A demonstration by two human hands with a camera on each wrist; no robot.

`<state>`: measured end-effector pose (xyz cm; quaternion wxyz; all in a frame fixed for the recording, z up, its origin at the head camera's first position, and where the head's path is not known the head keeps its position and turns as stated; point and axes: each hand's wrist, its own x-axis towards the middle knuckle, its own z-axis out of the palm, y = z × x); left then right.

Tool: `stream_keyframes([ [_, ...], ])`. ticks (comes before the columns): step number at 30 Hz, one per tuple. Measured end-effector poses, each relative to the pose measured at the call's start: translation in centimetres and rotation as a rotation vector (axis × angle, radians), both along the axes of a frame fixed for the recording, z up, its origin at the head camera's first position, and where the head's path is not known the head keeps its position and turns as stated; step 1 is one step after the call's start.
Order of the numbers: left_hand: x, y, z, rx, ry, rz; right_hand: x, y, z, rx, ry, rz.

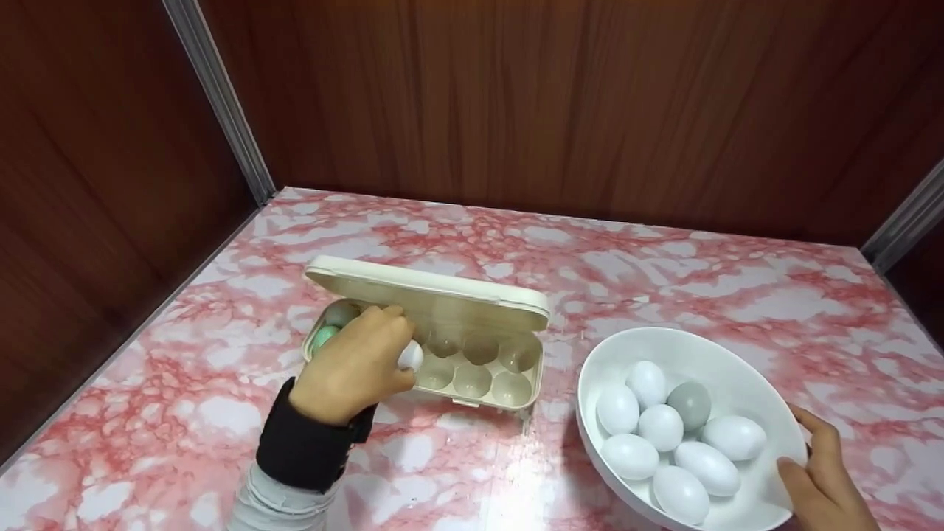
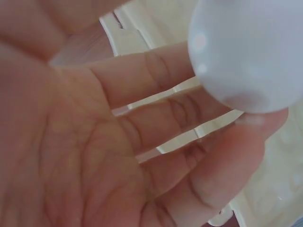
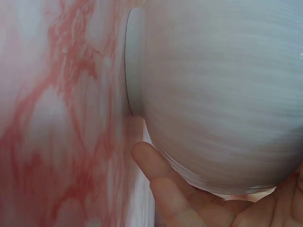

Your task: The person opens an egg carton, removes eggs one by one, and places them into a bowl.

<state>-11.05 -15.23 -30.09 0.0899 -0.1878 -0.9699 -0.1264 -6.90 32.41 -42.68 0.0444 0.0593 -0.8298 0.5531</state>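
A white egg (image 1: 411,357) is held in the fingers of my left hand (image 1: 358,365), over the left half of a cream egg carton (image 1: 428,284) whose lid is raised. The left wrist view shows the same egg (image 2: 251,56) out at the fingertips, away from the palm. A green egg (image 1: 323,338) sits at the carton's left end, partly behind the hand. My right hand (image 1: 830,472) grips the right side of a white bowl (image 1: 708,354), thumb at the rim and fingers along the outer wall (image 3: 218,104). Several white eggs (image 1: 680,494) and one grey egg (image 1: 690,405) lie in the bowl.
The carton's right half has several empty cups (image 1: 511,389). Carton and bowl stand on a red and white marbled table (image 1: 184,398). Brown wood-look panels (image 1: 516,103) rise behind and at the sides, joined by a metal corner strip (image 1: 221,96).
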Motion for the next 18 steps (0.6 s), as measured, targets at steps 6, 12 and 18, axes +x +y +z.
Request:
stream_keyframes([
  [6,0.4,0.5,0.2,0.011,0.009,-0.026,0.2,0.0,0.1,0.043,-0.01,-0.007],
  [12,0.6,1.1,0.2,0.004,0.017,-0.072,0.3,-0.2,0.0,-0.001,-0.013,-0.015],
  [18,0.3,2.1,-0.2,0.041,-0.001,-0.153,0.5,-0.7,0.6,0.021,-0.033,-0.028],
])
